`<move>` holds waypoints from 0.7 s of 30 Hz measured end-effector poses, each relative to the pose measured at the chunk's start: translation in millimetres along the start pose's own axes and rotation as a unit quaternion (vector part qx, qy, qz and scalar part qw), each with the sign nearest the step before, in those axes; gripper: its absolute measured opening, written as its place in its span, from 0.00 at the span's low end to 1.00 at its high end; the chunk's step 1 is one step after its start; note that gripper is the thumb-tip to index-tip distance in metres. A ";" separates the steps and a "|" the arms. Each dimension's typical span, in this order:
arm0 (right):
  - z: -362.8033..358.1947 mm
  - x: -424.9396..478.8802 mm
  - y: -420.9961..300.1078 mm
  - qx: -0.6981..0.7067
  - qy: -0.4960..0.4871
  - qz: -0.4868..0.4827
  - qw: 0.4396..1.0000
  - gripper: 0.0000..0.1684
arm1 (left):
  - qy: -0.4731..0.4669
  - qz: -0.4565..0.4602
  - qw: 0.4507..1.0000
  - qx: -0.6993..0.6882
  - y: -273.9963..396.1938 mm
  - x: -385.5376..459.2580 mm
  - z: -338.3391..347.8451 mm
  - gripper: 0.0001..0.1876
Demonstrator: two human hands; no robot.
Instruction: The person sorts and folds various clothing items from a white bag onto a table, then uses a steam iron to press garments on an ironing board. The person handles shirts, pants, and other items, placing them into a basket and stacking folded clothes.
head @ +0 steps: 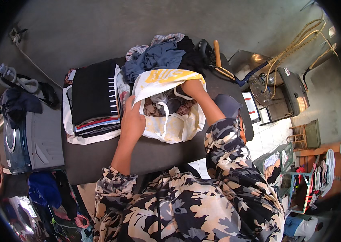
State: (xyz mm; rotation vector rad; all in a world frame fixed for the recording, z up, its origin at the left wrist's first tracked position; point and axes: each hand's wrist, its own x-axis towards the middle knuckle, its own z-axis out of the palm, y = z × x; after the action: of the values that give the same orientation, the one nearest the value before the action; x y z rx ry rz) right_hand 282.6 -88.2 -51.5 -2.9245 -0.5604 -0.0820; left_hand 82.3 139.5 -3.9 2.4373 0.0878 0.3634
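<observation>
On the dark padded table (104, 160) before me lies a white and yellow bag (175, 133) with its mouth spread, crumpled clothes (170, 104) showing inside. My left hand (132, 119) holds the bag's left edge between thumb and fingers. Under the raised upper rim reaches my right hand (193, 88); its fingertips are hidden, so its grip cannot be told. One white handle (166, 116) hangs across the bag's opening. Left of the bag, a stack of folded clothes (93, 93), black on top, rests on another white bag (69, 133).
A heap of loose clothes (158, 57) lies beyond the bag, beside an iron (205, 50) with a wooden handle. A washing machine (45, 139) stands to the left. Cords (297, 39) hang at the right. Another person (303, 227) is at lower right.
</observation>
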 end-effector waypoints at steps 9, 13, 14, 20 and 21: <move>75.4 -35.8 -13.1 0.009 -0.317 0.204 0.926 0.88 | -0.094 -0.049 0.994 -0.028 27.2 21.0 18.0 0.30; 92.9 -39.6 -30.3 0.047 -0.171 0.221 0.959 0.72 | -0.087 -0.044 0.995 -0.008 18.1 20.2 23.1 0.31; 96.6 -40.1 -30.0 0.095 -0.088 0.226 0.966 0.56 | -0.085 -0.039 0.996 -0.003 16.3 20.0 23.5 0.32; 29.6 -28.5 -13.4 0.576 -0.282 0.266 0.720 0.34 | -0.098 -0.072 0.993 0.008 9.0 18.6 17.9 0.36; 0.1 -37.3 -19.5 0.646 -0.256 0.215 0.687 0.38 | -0.086 -0.071 0.994 0.006 7.6 18.2 18.9 0.37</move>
State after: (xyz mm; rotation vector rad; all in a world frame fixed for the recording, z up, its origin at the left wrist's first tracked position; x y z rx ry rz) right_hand 240.8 -83.8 -51.9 -1.5175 0.0972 0.8414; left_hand 104.9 124.9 -8.8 2.4472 0.1878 0.0886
